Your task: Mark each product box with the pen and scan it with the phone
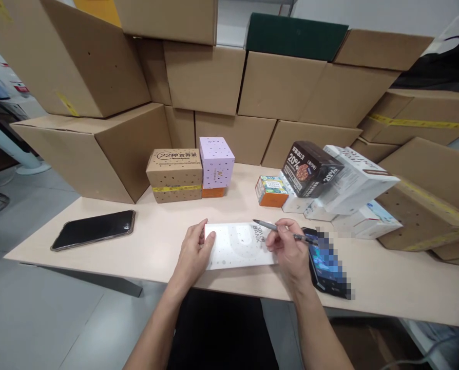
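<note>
A white power bank box (229, 252) with grey "POWER BANK" lettering lies flat near the table's front edge. My left hand (193, 252) grips its left end, thumb on top and fingers around the side. My right hand (291, 252) is closed around a grey pen (266, 225), which points left above the box's lettering. The right hand's lower fingers are by the box's right end; whether they press on it I cannot tell. Just right of that hand lies a dark device with a lit, partly pixelated screen (324, 259).
A black phone (94, 229) lies at the left. Behind are a brown carton (176, 177), a lilac box (217, 162), a small orange box (272, 192), a black box (308, 167) and white boxes (356, 180). Large cardboard boxes (283, 85) form a wall along the back.
</note>
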Motion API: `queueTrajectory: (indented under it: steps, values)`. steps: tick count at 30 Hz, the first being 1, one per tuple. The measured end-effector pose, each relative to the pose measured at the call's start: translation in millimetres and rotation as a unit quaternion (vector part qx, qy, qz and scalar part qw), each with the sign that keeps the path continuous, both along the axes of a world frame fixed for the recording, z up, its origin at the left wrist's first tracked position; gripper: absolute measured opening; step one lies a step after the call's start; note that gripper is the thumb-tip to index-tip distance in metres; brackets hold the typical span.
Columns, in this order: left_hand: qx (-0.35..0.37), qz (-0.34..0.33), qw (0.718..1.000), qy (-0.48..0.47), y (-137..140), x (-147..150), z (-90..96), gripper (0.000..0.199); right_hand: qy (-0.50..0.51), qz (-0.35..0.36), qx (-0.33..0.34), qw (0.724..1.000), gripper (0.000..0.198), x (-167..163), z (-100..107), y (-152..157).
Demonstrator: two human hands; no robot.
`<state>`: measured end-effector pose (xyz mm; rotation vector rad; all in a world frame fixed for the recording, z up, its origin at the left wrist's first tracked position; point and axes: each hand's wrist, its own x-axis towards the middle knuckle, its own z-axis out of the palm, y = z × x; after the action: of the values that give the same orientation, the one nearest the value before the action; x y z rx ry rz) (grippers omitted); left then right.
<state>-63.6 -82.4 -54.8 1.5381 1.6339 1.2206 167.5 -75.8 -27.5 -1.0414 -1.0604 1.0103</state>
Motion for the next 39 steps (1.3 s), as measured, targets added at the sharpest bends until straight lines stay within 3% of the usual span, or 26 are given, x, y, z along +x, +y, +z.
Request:
queueTrajectory:
  steps: [6,10,12,16,39]
  values:
    - [0.134,-0.008,0.991,-0.008,-4.5,-1.2,-1.6,0.027,-0.07,0.024,-0.041,0.996,0.035,-4.7,1.5,4.3]
    - [0.232,-0.105,0.965,0.057,-16.9,-2.1,1.6,0.02,-0.128,0.021,-0.047,0.99,0.026,-6.1,6.3,10.8]
    - [0.238,-0.144,0.954,0.113,-20.7,-1.1,3.1,0.018,-0.156,0.021,-0.048,0.986,0.024,-7.6,6.3,14.4]
    - [0.234,-0.158,0.945,0.167,-20.3,1.3,3.6,0.012,-0.204,0.014,-0.045,0.978,0.025,-11.3,-0.4,18.1]
    - [0.249,-0.159,0.939,0.176,-18.7,1.7,2.0,0.014,-0.315,0.006,-0.036,0.948,0.028,-12.9,-9.1,17.8]
